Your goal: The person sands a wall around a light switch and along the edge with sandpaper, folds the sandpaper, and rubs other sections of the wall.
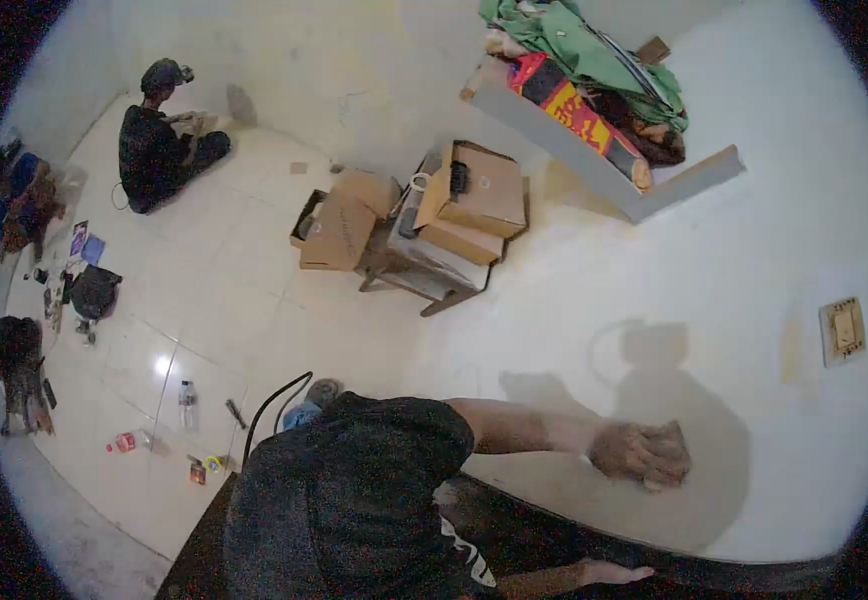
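Note:
My left hand [632, 455] presses against the white wall [794, 450]. Its fingers are bent over a small brownish piece [676, 438] whose kind I cannot make out. Lower down, my right hand [616, 573] has its fingers stretched out along a dark edge [714, 568] at the foot of the wall, holding nothing. My black shirt [344, 500] fills the bottom middle of the view. Shadows of my head and arm fall on the wall around the left hand.
A person [159, 145] sits on the tiled floor [214, 290] at the back left. Cardboard boxes [489, 190] rest on a small table [434, 270]. Clothes [584, 60] are piled at the upper right. A bottle [188, 405] stands to my left; a wall switch [842, 331] is at the right.

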{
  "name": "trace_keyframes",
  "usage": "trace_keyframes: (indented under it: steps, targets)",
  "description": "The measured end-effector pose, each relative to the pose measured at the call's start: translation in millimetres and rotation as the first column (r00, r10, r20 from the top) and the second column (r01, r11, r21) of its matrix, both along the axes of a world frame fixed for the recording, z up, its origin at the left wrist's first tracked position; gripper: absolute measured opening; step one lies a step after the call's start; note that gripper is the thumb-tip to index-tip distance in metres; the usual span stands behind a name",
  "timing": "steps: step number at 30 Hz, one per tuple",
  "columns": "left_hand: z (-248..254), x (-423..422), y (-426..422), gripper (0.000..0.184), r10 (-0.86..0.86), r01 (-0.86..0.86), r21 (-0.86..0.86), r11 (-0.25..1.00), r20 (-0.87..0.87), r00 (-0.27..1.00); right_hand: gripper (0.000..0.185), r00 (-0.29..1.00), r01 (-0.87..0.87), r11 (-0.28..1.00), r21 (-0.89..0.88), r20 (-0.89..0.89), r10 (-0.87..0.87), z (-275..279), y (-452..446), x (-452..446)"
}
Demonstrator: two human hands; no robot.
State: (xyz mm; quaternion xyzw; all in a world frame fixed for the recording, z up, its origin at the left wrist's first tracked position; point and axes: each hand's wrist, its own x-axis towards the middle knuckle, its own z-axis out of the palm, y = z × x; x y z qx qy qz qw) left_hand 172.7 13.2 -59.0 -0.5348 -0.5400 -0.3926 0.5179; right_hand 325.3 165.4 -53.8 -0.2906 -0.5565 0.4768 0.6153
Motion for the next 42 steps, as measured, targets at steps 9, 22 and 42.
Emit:
trace_keyframes:
  steps: [9,22,42]
  targets:
    - [-48,-54,-47,0.047,0.150,-0.063,-0.190,0.980,0.492,0.858,0.053,0.960,0.277,0.954,0.111,0.008,-0.280,-18,-26,-1]
    - [-16,-65,-10,0.042,-0.417,-0.264,0.520,0.812,0.834,0.362,0.030,0.744,0.668,0.724,0.171,-0.150,-0.651,-44,-14,26]
    - [-12,42,-50,0.053,-0.214,-0.011,0.240,0.971,0.886,0.411,0.032,0.203,0.977,0.198,0.075,-0.068,-0.977,-74,3,330]
